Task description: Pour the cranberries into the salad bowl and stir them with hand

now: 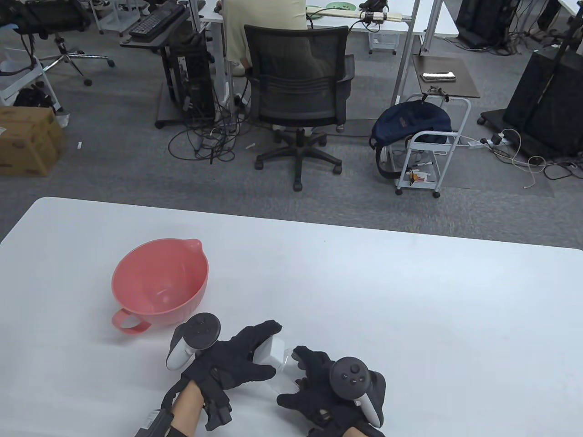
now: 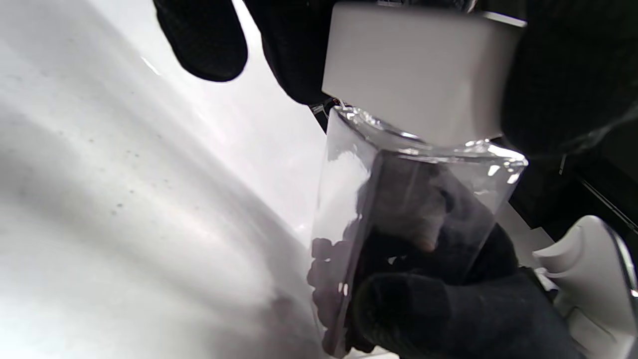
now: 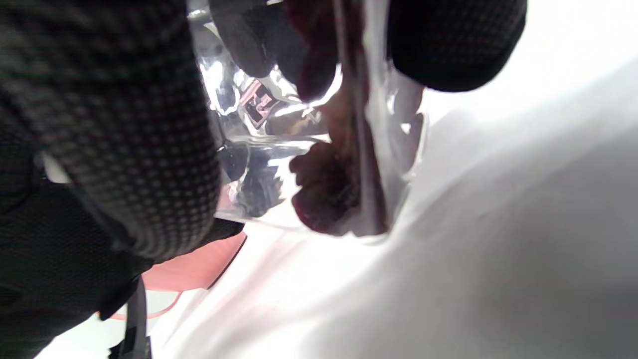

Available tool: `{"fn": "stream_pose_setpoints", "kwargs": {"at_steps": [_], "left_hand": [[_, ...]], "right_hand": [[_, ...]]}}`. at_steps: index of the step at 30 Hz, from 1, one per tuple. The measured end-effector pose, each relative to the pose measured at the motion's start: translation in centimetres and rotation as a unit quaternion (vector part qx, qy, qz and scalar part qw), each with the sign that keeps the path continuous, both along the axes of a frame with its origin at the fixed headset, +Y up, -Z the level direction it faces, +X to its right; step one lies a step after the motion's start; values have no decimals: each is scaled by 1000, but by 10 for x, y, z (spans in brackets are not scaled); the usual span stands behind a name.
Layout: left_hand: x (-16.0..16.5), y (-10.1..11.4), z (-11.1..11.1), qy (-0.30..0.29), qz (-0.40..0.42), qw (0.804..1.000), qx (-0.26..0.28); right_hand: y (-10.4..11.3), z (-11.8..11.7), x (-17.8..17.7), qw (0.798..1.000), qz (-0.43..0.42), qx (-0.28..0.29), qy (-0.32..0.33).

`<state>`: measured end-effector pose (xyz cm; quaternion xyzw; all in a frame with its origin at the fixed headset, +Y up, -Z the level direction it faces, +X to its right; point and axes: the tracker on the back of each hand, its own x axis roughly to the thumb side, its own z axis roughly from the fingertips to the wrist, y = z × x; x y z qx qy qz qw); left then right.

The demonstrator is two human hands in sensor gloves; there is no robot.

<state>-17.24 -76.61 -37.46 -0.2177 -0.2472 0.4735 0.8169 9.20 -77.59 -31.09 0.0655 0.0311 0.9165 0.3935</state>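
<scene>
A clear square jar (image 1: 286,364) with a white lid (image 1: 269,350) stands near the table's front edge. My left hand (image 1: 248,355) curls its fingers over the lid (image 2: 413,70). My right hand (image 1: 319,387) grips the jar's clear body (image 2: 398,234). Dark red cranberries (image 3: 329,194) lie at the bottom of the jar (image 3: 299,129); the left wrist view shows the cranberries (image 2: 324,279) low in it too. The pink salad bowl (image 1: 160,284), with a spout and a handle, sits to the left of my hands, and its pink rim (image 3: 194,269) shows in the right wrist view.
The white table (image 1: 410,309) stretches wide to the right and behind the jar. Beyond its far edge are an office chair (image 1: 298,95), a person seated at a desk, a small cart (image 1: 430,145) with a bag, and a cardboard box (image 1: 27,139).
</scene>
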Motion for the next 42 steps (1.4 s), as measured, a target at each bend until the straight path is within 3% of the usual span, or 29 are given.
{"fn": "stream_pose_setpoints", "kwargs": {"at_steps": [8, 12, 16, 19, 24, 32, 38, 42], "left_hand": [[8, -11, 1, 50, -29, 998, -18], [-5, -8, 4, 101, -24, 994, -22], [-19, -7, 7, 127, -18, 992, 8], [-23, -4, 9, 137, -68, 987, 38], [-13, 0, 10, 110, -143, 981, 71], [5, -6, 12, 48, -241, 964, 103], [15, -14, 11, 15, -254, 962, 97], [23, -14, 14, -17, -289, 950, 116]], "right_hand": [[1, -3, 9, 999, 30, 14, -20], [7, 0, 15, 997, 39, 27, -54], [2, -2, 26, 996, -27, -7, -81], [0, -4, 33, 993, -69, -26, -89], [5, -6, 45, 985, -134, -23, -102], [8, -4, 53, 980, -164, -15, -115], [9, -5, 57, 974, -193, -24, -119], [9, -5, 58, 973, -194, -23, -120]]}}
